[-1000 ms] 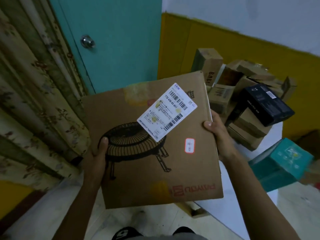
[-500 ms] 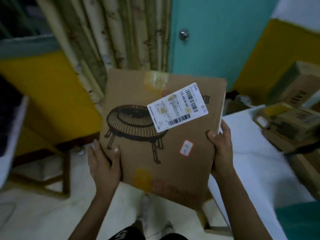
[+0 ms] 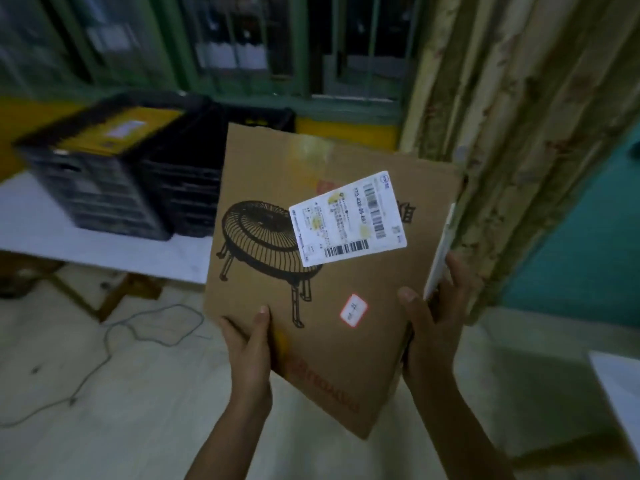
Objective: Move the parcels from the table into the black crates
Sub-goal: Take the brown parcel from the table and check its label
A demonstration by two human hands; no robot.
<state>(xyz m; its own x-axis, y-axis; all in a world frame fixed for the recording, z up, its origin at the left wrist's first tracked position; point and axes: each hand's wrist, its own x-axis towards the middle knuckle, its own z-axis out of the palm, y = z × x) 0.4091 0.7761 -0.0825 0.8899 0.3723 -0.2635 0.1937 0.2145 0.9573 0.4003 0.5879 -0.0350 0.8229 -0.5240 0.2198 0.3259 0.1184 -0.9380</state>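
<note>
I carry a flat brown cardboard parcel (image 3: pixel 277 188) with a printed round heater drawing and a white shipping label, tilted in front of me. My left hand (image 3: pixel 250 344) grips its lower left edge, thumb on the face. My right hand (image 3: pixel 431 327) grips its right edge, thumb on the face and fingers behind. Two black crates stand on a white table at the left: the nearer black crate (image 3: pixel 93 188) holds a yellow parcel (image 3: pixel 117 133), and the second black crate (image 3: pixel 194 188) stands right beside it, partly hidden by my parcel.
The white table (image 3: pixel 104 244) under the crates runs along a windowed wall. A cable (image 3: pixel 114 337) trails over the pale floor. A patterned curtain (image 3: pixel 519 133) hangs at the right, beside a teal door (image 3: pixel 588 237). Another white table's corner (image 3: pixel 620 382) shows at the right edge.
My view has swung left, away from the heap of parcels and the door, and the black crates have come into sight. Both hands keep hold of the parcel, which now tilts more.
</note>
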